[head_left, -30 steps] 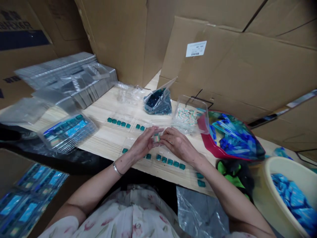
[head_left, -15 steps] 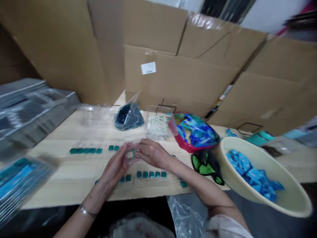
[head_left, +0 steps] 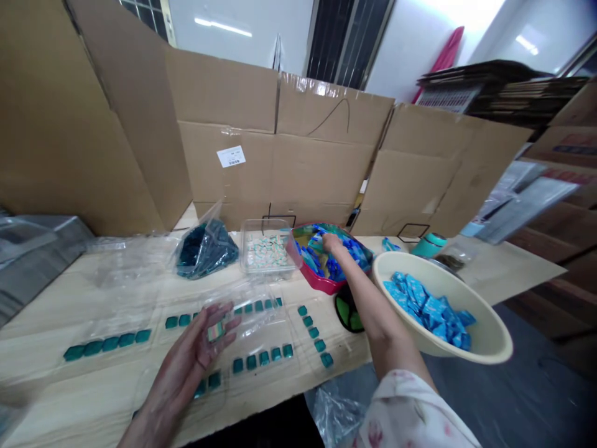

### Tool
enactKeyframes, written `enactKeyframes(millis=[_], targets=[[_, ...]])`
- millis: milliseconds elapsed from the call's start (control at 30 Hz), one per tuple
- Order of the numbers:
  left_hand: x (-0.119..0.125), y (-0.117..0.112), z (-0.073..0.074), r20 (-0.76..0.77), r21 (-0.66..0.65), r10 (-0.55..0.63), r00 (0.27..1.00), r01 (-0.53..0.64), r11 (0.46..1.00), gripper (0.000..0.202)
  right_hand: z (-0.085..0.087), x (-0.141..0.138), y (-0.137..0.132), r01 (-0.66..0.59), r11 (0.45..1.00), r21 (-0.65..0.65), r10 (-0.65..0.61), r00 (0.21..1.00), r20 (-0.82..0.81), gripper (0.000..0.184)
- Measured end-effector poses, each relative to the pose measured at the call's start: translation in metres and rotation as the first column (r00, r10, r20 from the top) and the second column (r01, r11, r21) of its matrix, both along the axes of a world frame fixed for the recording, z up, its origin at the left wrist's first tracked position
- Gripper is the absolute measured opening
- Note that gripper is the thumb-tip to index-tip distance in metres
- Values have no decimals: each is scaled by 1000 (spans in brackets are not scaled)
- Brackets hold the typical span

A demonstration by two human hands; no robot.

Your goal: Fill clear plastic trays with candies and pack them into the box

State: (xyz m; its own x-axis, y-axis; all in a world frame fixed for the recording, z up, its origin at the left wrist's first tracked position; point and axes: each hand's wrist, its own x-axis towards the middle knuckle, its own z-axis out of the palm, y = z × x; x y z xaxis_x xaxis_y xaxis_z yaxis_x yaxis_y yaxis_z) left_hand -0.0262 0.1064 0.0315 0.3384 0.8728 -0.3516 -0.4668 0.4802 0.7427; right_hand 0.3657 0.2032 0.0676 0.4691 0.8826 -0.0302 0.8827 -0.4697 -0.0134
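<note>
- Head view: cardboard walls (head_left: 303,168) hem the counter (head_left: 69,398) at its far edge; bare wood lies beside the left hand (head_left: 189,358).
- Left fingers (head_left: 232,323) pinch a striped piece (head_left: 216,331) above teal squares (head_left: 263,358); the right hand (head_left: 332,242) reaches into the red tray (head_left: 321,286), its grip hidden.

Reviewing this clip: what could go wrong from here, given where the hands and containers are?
1. The cream round bowl of blue packets seems to overhang the edge of the wooden table beside the right forearm; the right hand, in the red plastic tray, might knock it on withdrawing.
2. The left hand pinches the small pale striped piece lightly under the thumb; it may slip among the teal square pieces.
</note>
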Motion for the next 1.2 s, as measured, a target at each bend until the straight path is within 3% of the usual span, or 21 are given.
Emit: enactKeyframes(millis=[233, 333, 400, 433, 500, 567, 633, 733, 833, 900, 933, 1000, 1033, 1067, 1133, 1200], targets=[[2, 4, -4, -5, -15, -6, 1000, 6, 1000, 22, -13, 16, -6, 43, 998, 47, -44, 999, 12, 31], [4, 2, -4, -1, -2, -35, 999, 35, 999, 24, -5, 14, -19, -23, 993, 117, 23, 1000, -1, 30], [5, -1, -4, 23, 16, -65, 998, 65, 998, 26, 3, 2, -33, -150, 957, 248, 169, 984, -56, 34], [6, -2, -5, 40, 29, -83, 996, 82, 996, 27, 7, -9, -41, -244, 901, 359, 301, 947, -112, 36], [9, -4, -7, 68, 50, -116, 991, 113, 992, 28, 18, -37, -58, -416, 740, 529, 590, 779, -212, 34], [11, -5, -9, 79, 66, -141, 987, 136, 989, 30, 27, -71, -72, -587, 601, 542, 772, 601, -206, 27], [13, -7, -11, 78, 80, -166, 983, 159, 984, 33, 32, -106, -82, -723, 484, 493, 867, 471, -161, 21], [12, -13, -9, 60, 101, -202, 977, 196, 975, 35, 31, -150, -92, -823, 418, 384, 903, 423, -74, 20], [6, -19, -6, 10, 94, -196, 980, 195, 976, 36, 28, -169, -104, -840, 420, 343, 893, 450, 9, 26], [0, -18, -5, -32, 75, -181, 983, 183, 980, 36, 30, -161, -117, -820, 461, 339, 864, 502, 39, 26], [-2, -18, -5, -47, 69, -174, 984, 177, 982, 35, 33, -150, -126, -781, 532, 329, 815, 577, 52, 24], [-5, -16, -5, -57, 65, -169, 984, 173, 983, 33, 41, -113, -147, -575, 772, 272, 576, 813, 83, 21], [-5, -17, -5, -53, 65, -169, 984, 172, 983, 32, 44, -89, -158, -392, 891, 228, 376, 920, 113, 22], [-5, -18, -5, -45, 63, -172, 984, 174, 983, 31, 47, -63, -169, -175, 970, 170, 152, 978, 140, 20], [-1, -22, -4, -23, 61, -181, 983, 182, 981, 31, 46, -8, -186, -15, 994, 106, 1, 991, 134, 15], [6, -27, -3, 9, 69, -200, 980, 199, 978, 30, 33, 41, -198, 20, 999, 29, -23, 997, 78, 9]])
